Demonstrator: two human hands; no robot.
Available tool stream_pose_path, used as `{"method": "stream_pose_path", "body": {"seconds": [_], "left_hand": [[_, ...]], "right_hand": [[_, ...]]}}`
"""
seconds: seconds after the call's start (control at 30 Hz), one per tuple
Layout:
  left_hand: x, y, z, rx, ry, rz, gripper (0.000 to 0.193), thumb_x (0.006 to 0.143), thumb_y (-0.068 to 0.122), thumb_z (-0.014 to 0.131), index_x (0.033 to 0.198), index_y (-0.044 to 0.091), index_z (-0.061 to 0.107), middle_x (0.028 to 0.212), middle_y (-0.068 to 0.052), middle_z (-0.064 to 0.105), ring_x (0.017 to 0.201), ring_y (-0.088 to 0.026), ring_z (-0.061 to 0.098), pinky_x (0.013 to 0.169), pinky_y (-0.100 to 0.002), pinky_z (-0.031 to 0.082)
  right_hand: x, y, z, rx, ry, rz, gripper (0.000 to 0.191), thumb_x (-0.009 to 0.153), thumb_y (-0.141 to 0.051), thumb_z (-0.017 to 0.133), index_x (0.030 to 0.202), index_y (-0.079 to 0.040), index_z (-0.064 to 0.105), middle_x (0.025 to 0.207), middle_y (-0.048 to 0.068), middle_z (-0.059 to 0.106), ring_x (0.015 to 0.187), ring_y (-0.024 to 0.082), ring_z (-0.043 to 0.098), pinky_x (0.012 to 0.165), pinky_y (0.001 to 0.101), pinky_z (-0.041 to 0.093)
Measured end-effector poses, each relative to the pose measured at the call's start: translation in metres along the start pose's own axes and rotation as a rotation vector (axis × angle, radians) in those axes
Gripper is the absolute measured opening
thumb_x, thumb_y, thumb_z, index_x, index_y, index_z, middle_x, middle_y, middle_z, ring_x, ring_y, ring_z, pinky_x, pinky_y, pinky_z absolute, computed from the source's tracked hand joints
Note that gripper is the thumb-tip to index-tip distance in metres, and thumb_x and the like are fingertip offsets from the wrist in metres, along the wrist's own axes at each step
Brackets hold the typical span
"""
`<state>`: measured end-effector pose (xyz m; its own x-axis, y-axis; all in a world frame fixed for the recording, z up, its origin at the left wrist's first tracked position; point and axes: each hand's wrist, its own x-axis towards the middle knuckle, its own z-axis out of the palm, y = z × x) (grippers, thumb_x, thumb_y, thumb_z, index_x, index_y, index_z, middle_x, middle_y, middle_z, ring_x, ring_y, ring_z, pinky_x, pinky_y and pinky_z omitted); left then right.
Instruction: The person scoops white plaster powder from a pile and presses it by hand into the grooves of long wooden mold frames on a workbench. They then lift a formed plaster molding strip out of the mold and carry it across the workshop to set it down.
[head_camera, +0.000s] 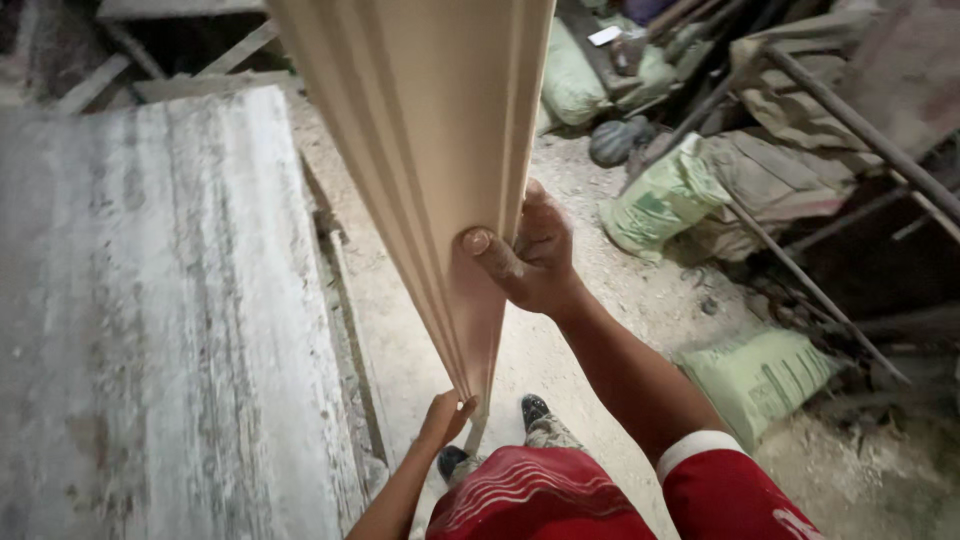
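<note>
Pale wood, unpainted: a long ribbed moulding board (430, 150) stands on end in front of me, rising out of the top of view and narrowing down toward my feet. My right hand (530, 255) grips it partway up, thumb pressed flat on the grooved face, fingers wrapped round the far edge. My left hand (445, 418) is down at the board's lower end, fingers closed on the bottom edge; how firmly, I cannot tell. Just below that end are my dark shoes (533, 408) and red shorts (540, 500). Left of the board lies a broad, weathered grey plank worktop (150, 320). The floor around the board's foot is sawdust-strewn. Right of the board sit green woven sacks (665, 200), one more nearer me (760, 375), with slanting metal rods (850, 120) beyond them.
</note>
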<state>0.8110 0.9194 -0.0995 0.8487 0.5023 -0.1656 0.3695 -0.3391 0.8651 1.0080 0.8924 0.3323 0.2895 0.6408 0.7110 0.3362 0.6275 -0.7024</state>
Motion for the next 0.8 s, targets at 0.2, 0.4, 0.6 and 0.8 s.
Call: {"method": "stream_pose_path", "body": {"seconds": [0.2,0.4,0.6,0.8], "left_hand": [[0.001,0.011,0.014,-0.017,0.024,0.045,0.037,0.100,0.033,0.056,0.095,0.000,0.071,0.081,-0.029,0.068,0.079,-0.048,0.066,0.067,-0.051,0.051],[0.017,0.023,0.033,0.024,-0.044,0.131,0.021,0.097,0.017,0.059,0.093,-0.001,0.068,0.083,-0.030,0.066,0.082,-0.050,0.065,0.068,-0.052,0.051],[0.039,0.050,0.064,0.039,-0.190,0.192,0.015,0.092,0.011,0.060,0.096,0.002,0.071,0.085,-0.028,0.069,0.085,-0.048,0.067,0.069,-0.052,0.052],[0.048,0.090,0.110,0.136,-0.453,0.242,0.015,0.088,0.007,0.062,0.099,0.002,0.072,0.088,-0.025,0.071,0.086,-0.044,0.070,0.076,-0.049,0.054]], "right_hand": [[-0.001,-0.010,-0.023,-0.007,0.079,-0.018,0.042,0.108,-0.021,0.073,0.143,-0.008,0.054,0.127,0.007,0.069,0.112,0.010,0.066,0.097,0.0308,0.057],[-0.027,-0.043,-0.069,-0.166,0.111,-0.046,0.048,0.108,-0.021,0.072,0.151,-0.010,0.053,0.123,0.007,0.074,0.110,0.011,0.074,0.093,0.0337,0.066],[-0.065,-0.098,-0.123,-0.365,0.299,0.015,0.056,0.106,-0.023,0.076,0.153,-0.009,0.048,0.130,0.007,0.070,0.112,0.013,0.069,0.093,0.0349,0.064],[-0.125,-0.163,-0.183,-0.578,0.509,0.022,0.064,0.103,-0.028,0.075,0.157,-0.011,0.045,0.134,0.006,0.068,0.122,0.015,0.066,0.101,0.0360,0.060]]}}
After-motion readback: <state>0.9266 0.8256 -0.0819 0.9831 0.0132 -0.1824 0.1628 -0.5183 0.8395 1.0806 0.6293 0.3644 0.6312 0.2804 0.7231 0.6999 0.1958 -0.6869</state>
